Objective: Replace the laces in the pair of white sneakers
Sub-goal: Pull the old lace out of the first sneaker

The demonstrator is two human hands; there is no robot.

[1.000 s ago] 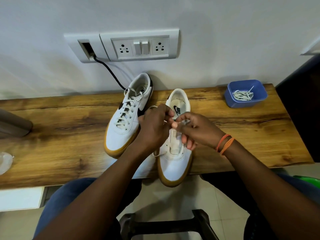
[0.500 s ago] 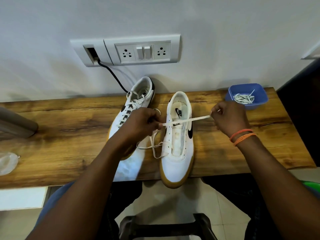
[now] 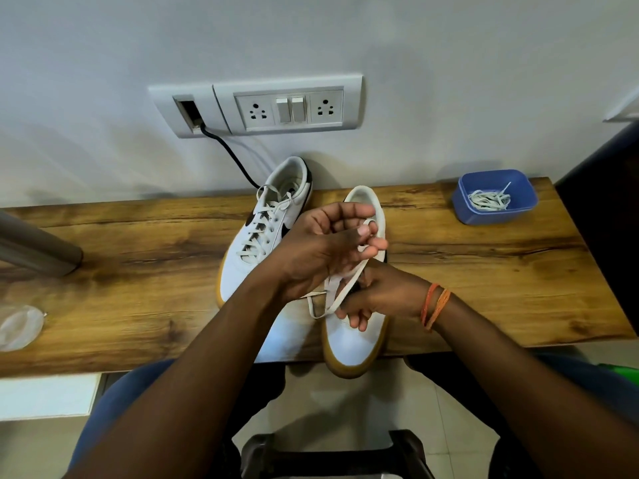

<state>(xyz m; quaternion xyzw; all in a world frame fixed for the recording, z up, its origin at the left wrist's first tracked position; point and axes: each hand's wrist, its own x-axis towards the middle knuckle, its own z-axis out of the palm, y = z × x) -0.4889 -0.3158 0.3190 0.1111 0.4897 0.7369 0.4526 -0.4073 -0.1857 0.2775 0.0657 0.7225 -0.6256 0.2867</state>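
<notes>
White flat lace is running taut between our hands above the unlaced gum-soled white sneaker lying toe-first toward us on the wooden desk. Left hand is pinching its upper end; right hand, lower and nearer the eyelets, is gripping the lower run.

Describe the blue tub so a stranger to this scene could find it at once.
Start at the long wooden bench against the white wall and follow it to its far right end. There, near the wall, sits the blue tub, apart from both sneakers. It is the only blue container on the bench, and a tangle of white laces lies inside it.
</notes>
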